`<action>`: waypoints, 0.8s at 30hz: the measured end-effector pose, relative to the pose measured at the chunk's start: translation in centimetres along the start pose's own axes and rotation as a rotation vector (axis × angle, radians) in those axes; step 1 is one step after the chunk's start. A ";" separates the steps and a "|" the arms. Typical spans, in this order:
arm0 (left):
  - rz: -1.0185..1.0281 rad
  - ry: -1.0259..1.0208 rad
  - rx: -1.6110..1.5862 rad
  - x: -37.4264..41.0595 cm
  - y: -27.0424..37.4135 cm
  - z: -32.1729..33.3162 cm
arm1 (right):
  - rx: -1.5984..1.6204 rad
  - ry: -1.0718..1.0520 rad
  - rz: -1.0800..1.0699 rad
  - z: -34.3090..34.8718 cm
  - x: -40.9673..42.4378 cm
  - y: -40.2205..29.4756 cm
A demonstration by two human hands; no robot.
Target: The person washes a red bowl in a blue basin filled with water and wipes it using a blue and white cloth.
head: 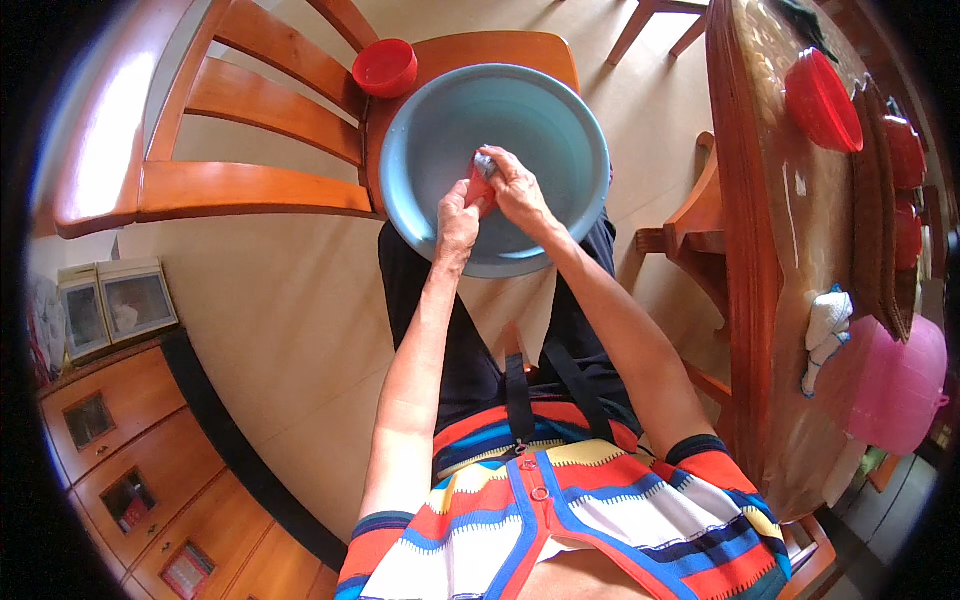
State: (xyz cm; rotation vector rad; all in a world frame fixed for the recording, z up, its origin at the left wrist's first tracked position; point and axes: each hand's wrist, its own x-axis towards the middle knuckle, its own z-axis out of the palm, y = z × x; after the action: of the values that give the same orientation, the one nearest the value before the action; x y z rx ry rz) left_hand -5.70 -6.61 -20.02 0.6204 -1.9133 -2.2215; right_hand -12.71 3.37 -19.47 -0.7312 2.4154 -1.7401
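Observation:
Over the light-blue plastic basin (405, 135), my left hand (457, 221) grips a small red object (478, 187), perhaps a bowl seen edge-on. My right hand (516, 187) presses a silver-grey scrubber or cloth (486, 164) against it. Fingers hide much of both items, so their full shapes cannot be made out. The basin rests on the seat of a wooden chair (487, 46) and reaches over my knees. Beside its upper left rim, a red bowl (385, 67) stands on the seat near the chair's backrest.
On the right, a wooden table (757, 300) carries a tilted red bowl (821, 101), a woven tray (874, 217), a white cloth (829, 322) and a pink plastic container (900, 382). A wooden cabinet (150, 465) stands at lower left. The chair's slatted backrest (255, 187) extends left.

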 end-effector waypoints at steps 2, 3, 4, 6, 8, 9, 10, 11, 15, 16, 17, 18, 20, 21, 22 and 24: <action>-0.005 0.011 -0.042 -0.2 0.4 0.1 | -0.133 0.007 -0.160 0.4 -1.1 -0.1; -0.001 0.013 -0.069 -0.3 0.8 0.0 | -0.214 0.020 -0.230 0.6 -1.6 -0.5; 0.003 0.015 -0.097 -0.3 0.9 -0.1 | -0.230 0.025 -0.237 0.7 -1.7 -0.6; -0.023 -0.022 -0.037 -0.2 0.7 -0.1 | -0.123 -0.014 -0.149 -0.1 -1.3 -0.6; -0.027 -0.061 -0.045 0.0 0.3 -0.3 | -0.071 -0.013 -0.072 -0.5 -0.6 -0.6; -0.020 -0.084 -0.084 0.1 0.2 -0.3 | -0.015 -0.021 -0.025 -0.8 -0.2 -0.4; -0.013 -0.107 -0.124 0.2 0.1 -0.3 | 0.041 -0.029 0.022 -1.0 0.3 -0.2; -0.025 -0.125 -0.122 0.2 0.0 -0.3 | 0.098 -0.038 0.069 -1.3 0.5 -0.1; -0.033 -0.169 -0.091 0.0 0.6 -0.2 | 0.262 -0.147 0.418 -3.2 1.5 0.4; -0.022 -0.173 -0.076 0.2 0.5 -0.2 | 0.252 -0.124 0.378 -3.1 1.3 0.3; 0.026 -0.142 0.086 0.2 0.4 -0.4 | 0.241 -0.101 0.337 -2.9 0.7 0.1; 0.072 -0.112 0.246 0.1 0.4 -0.4 | 0.228 -0.077 0.300 -2.7 0.1 0.1; 0.117 -0.060 0.382 0.2 0.3 0.0 | 0.063 -0.026 0.019 -1.8 -0.6 0.2; 0.114 -0.034 0.360 0.1 0.3 0.4 | -0.045 0.002 -0.115 -1.3 -0.8 -0.3; 0.112 -0.008 0.339 0.1 0.3 0.6 | -0.086 0.001 -0.158 -1.0 -1.2 -0.8; 0.063 0.003 0.193 -0.3 0.5 0.5 | -0.080 -0.047 -0.225 -0.6 -1.8 -1.6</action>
State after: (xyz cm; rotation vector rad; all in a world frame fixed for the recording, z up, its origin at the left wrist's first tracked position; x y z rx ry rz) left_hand -5.71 -6.11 -19.39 0.5795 -2.1318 -2.0135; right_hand -10.78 4.33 -18.22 -1.0796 2.4659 -1.6850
